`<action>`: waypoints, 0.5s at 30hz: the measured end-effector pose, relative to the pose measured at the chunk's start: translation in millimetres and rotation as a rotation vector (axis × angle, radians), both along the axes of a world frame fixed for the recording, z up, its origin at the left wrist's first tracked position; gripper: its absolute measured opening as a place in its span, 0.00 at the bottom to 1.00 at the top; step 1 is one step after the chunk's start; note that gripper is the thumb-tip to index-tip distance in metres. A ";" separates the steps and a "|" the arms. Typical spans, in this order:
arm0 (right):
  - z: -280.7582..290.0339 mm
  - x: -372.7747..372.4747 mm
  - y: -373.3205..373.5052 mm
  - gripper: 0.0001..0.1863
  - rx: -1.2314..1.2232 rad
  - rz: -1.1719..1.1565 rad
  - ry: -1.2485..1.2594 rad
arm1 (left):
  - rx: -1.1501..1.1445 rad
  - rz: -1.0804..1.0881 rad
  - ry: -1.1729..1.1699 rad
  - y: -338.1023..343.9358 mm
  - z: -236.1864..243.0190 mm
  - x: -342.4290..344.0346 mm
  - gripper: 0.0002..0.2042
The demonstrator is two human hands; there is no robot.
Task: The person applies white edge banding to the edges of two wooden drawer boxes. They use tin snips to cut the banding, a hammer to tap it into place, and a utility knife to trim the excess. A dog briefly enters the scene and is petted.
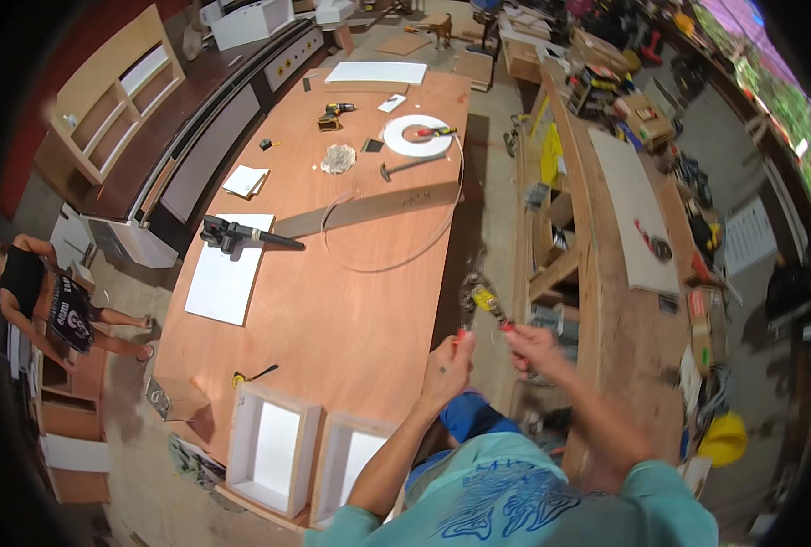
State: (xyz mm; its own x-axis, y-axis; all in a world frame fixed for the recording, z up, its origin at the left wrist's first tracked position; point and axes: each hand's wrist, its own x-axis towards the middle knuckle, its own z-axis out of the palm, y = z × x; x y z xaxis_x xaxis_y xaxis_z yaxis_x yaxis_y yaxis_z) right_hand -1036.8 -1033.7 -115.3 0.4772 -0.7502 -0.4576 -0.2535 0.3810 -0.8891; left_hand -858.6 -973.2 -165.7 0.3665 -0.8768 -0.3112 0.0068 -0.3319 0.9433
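In front of my body, over the gap to the right of the big wooden table, both hands grip a red-handled pliers-like tool [485, 298]. It has a dark metal head and a yellow patch near the joint; blur hides its exact kind. My left hand [451, 369] is closed round one red handle, and my right hand [533, 352] is closed at the other. The handles are spread apart. Between the jaws, nothing clear can be made out.
The wooden table [360, 319] bears a hammer [413, 167], a cordless drill [334, 113], a white roll of edging [395, 133], a black blower-like tool [241, 235] and open drawer boxes [269, 447]. A cluttered workbench [620, 337] runs along the right. Another person [46, 292] stands far left.
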 end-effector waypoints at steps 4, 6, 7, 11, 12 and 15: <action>-6.3 91.8 -53.9 0.13 -0.088 -0.070 -0.191 | -0.078 0.388 0.149 -67.7 18.5 -2.5 0.25; 23.1 70.1 -106.2 0.13 0.092 0.188 -0.124 | 0.042 0.239 0.158 -62.3 48.5 33.6 0.25; 21.0 76.7 -111.6 0.13 0.109 0.102 -0.203 | 0.078 0.171 0.181 -66.6 63.2 43.7 0.25; -9.5 140.6 -112.3 0.15 -0.124 0.072 -0.273 | -0.301 0.627 -0.305 -113.2 18.3 33.4 0.22; -0.3 122.5 -141.5 0.15 -0.004 0.208 -0.256 | -0.173 0.554 -0.213 -99.3 25.6 43.4 0.22; 15.8 109.6 -144.1 0.14 0.082 0.273 -0.363 | 0.075 0.338 -0.152 -91.8 83.7 68.6 0.24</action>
State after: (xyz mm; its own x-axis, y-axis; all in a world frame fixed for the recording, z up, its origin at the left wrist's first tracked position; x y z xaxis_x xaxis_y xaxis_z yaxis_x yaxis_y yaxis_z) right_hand -927.2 -1177.8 -99.4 0.7926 -0.5434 -0.2766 -0.0319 0.4160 -0.9088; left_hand -789.9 -1065.0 -81.9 0.6785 -0.6752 -0.2894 -0.0104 -0.4027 0.9153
